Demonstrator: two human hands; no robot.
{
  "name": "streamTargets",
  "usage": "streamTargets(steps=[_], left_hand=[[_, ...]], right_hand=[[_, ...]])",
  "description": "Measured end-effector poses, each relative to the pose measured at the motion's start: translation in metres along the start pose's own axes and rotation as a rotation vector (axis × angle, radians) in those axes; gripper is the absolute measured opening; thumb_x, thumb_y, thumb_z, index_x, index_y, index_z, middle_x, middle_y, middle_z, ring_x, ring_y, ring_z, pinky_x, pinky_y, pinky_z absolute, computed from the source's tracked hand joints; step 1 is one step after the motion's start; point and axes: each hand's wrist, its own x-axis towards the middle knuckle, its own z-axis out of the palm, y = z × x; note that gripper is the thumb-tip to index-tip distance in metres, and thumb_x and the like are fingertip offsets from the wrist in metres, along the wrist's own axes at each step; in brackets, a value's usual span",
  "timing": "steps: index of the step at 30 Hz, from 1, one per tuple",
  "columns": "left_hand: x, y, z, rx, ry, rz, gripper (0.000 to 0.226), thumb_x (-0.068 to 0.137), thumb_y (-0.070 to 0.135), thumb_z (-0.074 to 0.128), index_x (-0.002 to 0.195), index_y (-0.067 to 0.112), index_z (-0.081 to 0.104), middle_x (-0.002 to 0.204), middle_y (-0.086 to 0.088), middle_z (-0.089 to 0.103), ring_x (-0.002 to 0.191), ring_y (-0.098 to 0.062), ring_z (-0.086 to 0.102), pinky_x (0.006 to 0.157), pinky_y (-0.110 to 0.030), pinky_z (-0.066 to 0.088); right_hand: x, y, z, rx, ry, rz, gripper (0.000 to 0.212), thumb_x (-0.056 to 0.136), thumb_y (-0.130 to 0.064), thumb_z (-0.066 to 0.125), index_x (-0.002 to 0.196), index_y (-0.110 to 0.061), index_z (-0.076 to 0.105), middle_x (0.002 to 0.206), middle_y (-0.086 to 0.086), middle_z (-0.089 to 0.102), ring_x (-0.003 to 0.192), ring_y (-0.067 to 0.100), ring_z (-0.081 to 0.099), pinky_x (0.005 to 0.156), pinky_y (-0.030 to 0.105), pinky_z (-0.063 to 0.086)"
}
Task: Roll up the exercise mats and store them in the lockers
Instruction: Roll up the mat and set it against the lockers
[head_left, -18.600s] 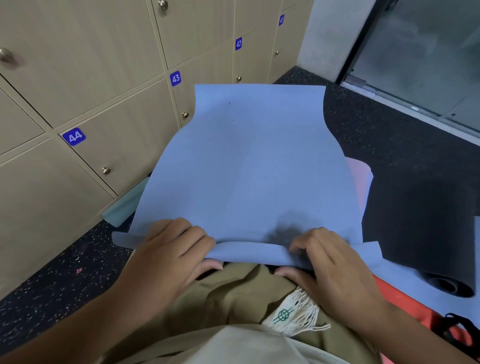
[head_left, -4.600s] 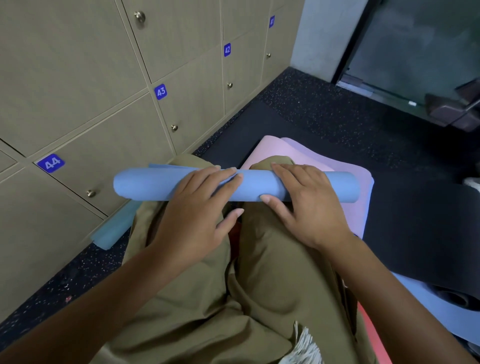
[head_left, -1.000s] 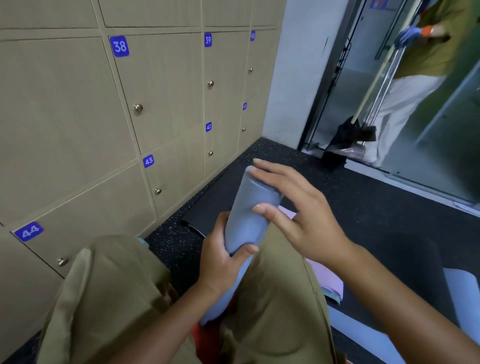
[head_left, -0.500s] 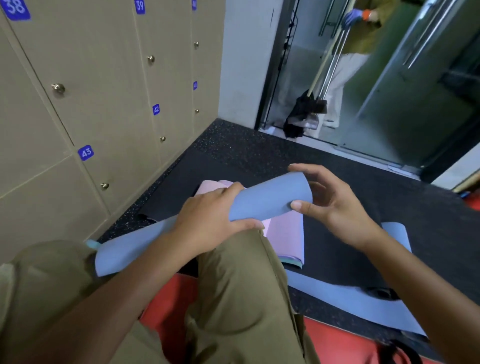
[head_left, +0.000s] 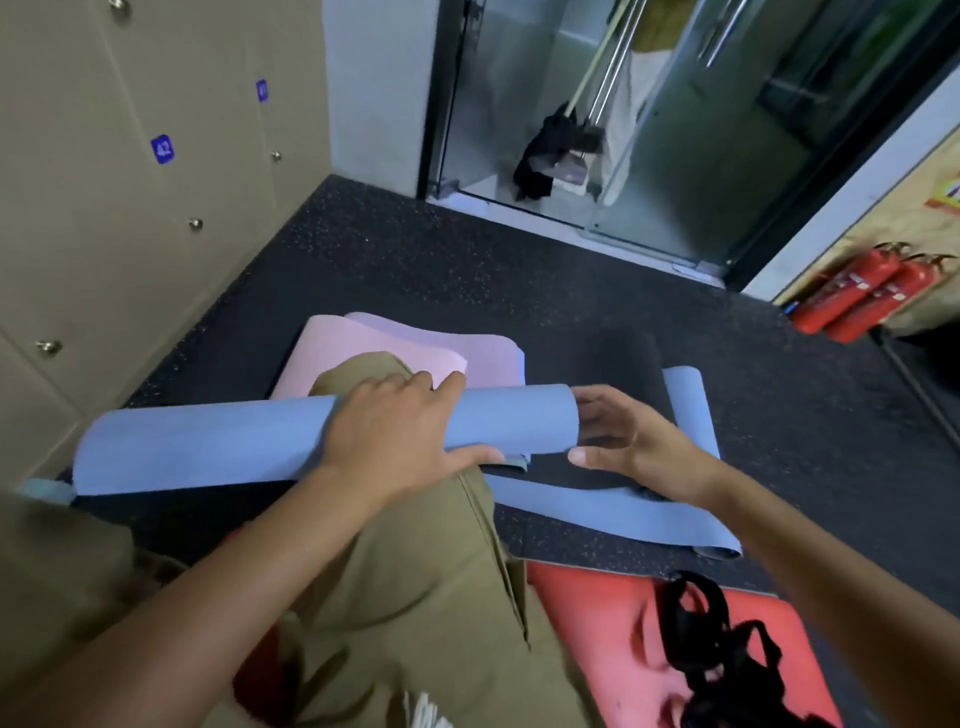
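Speckled rubber floor, smooth cylindrical blue mat

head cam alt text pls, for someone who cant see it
A person's left hand grips a rolled blue mat lying across their knee, while the right hand cups its open end. Pink mats and a red mat lie on the dark floor, with lockers at left.
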Motion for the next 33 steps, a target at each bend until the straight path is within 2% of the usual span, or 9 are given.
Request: streamTargets(steps=[5, 9, 14, 18, 22, 25, 27, 30, 33], left_hand=[[0.001, 0.001, 0.007, 0.007, 0.067, 0.063, 0.08, 0.075, 0.096, 0.025, 0.105, 0.025, 0.049, 0.086, 0.001, 0.063, 0.078, -0.025, 0.063, 0.057, -0.034, 0.038], [0.001, 0.004, 0.009, 0.013, 0.107, 0.097, 0.078, 0.076, 0.095, 0.026, 0.099, 0.024, 0.048, 0.078, 0.001, 0.059, 0.07, -0.025, 0.061, 0.054, -0.033, 0.038], [0.002, 0.005, 0.01, -0.002, 0.126, 0.101, 0.075, 0.075, 0.094, 0.029, 0.096, 0.024, 0.045, 0.073, 0.0, 0.056, 0.067, -0.027, 0.059, 0.053, -0.033, 0.038], [0.001, 0.005, 0.009, 0.003, 0.134, 0.093, 0.074, 0.077, 0.093, 0.033, 0.097, 0.023, 0.047, 0.072, -0.001, 0.056, 0.066, -0.027, 0.059, 0.052, -0.033, 0.036], [0.0, 0.001, 0.009, -0.028, 0.152, 0.097, 0.074, 0.077, 0.092, 0.033, 0.097, 0.022, 0.047, 0.071, -0.002, 0.056, 0.063, -0.029, 0.059, 0.051, -0.033, 0.035], [0.0, 0.0, 0.01, -0.023, 0.157, 0.098, 0.074, 0.079, 0.093, 0.033, 0.095, 0.022, 0.046, 0.07, -0.002, 0.056, 0.064, -0.029, 0.059, 0.051, -0.032, 0.033], [0.0, 0.0, 0.01, -0.015, 0.157, 0.095, 0.073, 0.078, 0.092, 0.036, 0.097, 0.022, 0.048, 0.07, -0.002, 0.056, 0.063, -0.029, 0.059, 0.05, -0.032, 0.03], [0.0, 0.002, 0.009, 0.002, 0.145, 0.091, 0.075, 0.077, 0.091, 0.037, 0.101, 0.022, 0.05, 0.071, -0.002, 0.058, 0.064, -0.029, 0.06, 0.051, -0.031, 0.029], [0.0, 0.003, 0.009, 0.01, 0.142, 0.09, 0.076, 0.078, 0.091, 0.037, 0.104, 0.021, 0.05, 0.073, -0.003, 0.059, 0.065, -0.029, 0.061, 0.051, -0.031, 0.03]], right_hand=[[-0.015, 0.059, -0.027, -0.459, -0.286, 0.371, 0.048, 0.086, -0.027, 0.083, 0.129, -0.029, 0.061, 0.119, -0.008, 0.068, 0.104, 0.006, 0.068, 0.093, 0.024, 0.054], [-0.033, 0.098, -0.036, -0.71, -0.486, 0.533, 0.043, 0.078, -0.044, 0.085, 0.115, -0.039, 0.064, 0.113, -0.018, 0.067, 0.105, 0.007, 0.065, 0.096, 0.031, 0.053], [-0.043, 0.11, -0.04, -0.77, -0.621, 0.633, 0.043, 0.075, -0.037, 0.089, 0.113, -0.036, 0.069, 0.11, -0.016, 0.065, 0.112, 0.013, 0.063, 0.091, 0.027, 0.049], [-0.048, 0.119, -0.034, -0.851, -0.641, 0.592, 0.042, 0.075, -0.028, 0.089, 0.113, -0.028, 0.071, 0.116, -0.008, 0.061, 0.111, 0.016, 0.058, 0.073, 0.02, 0.041], [-0.048, 0.125, -0.031, -0.84, -0.628, 0.551, 0.021, 0.081, -0.024, 0.084, 0.094, -0.03, 0.069, 0.09, -0.02, 0.06, 0.087, 0.001, 0.055, 0.071, 0.02, 0.039], [-0.046, 0.118, -0.03, -0.802, -0.62, 0.59, 0.017, 0.087, -0.03, 0.078, 0.1, -0.032, 0.068, 0.092, -0.022, 0.062, 0.087, -0.004, 0.055, 0.071, 0.017, 0.038], [-0.043, 0.115, -0.031, -0.765, -0.612, 0.647, 0.016, 0.088, -0.036, 0.075, 0.102, -0.03, 0.068, 0.099, -0.014, 0.066, 0.092, 0.006, 0.059, 0.073, 0.021, 0.042], [-0.041, 0.113, -0.035, -0.657, -0.618, 0.726, 0.033, 0.092, -0.042, 0.071, 0.113, -0.017, 0.067, 0.104, -0.003, 0.065, 0.096, 0.015, 0.057, 0.078, 0.026, 0.041], [-0.042, 0.107, -0.038, -0.415, -0.528, 0.794, 0.057, 0.087, -0.044, 0.074, 0.129, -0.007, 0.063, 0.13, 0.001, 0.066, 0.122, 0.014, 0.054, 0.098, 0.029, 0.034]])
